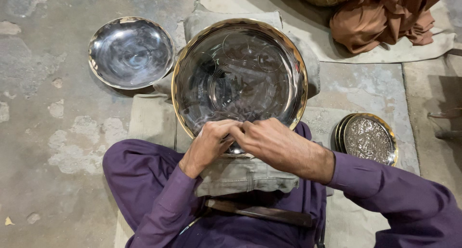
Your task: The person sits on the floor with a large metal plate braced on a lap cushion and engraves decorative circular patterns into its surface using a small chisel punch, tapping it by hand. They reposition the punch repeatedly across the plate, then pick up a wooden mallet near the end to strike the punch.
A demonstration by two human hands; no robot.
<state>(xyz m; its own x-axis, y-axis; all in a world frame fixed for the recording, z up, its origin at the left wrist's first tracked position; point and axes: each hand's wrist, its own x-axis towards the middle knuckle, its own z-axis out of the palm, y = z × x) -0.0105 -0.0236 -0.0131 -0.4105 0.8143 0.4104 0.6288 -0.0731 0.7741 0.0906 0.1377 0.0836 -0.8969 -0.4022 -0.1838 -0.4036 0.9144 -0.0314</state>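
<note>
A large shiny metal bowl (pixel 239 74) with a gold-coloured rim rests on a folded grey cloth pad (pixel 240 173) over my lap. Faint scribed circles show on its inner surface. My left hand (pixel 209 144) and my right hand (pixel 269 142) meet at the bowl's near rim, fingers curled and touching each other. Whether a small tool sits between the fingers is hidden. Purple sleeves cover both my arms.
A smaller plain metal bowl (pixel 131 52) lies on the concrete floor at upper left. A stack of engraved gold-rimmed plates (pixel 368 138) sits at right. Brown fabric (pixel 385 14) of another person is at top right. A dark wooden stick (pixel 262 212) lies across my lap.
</note>
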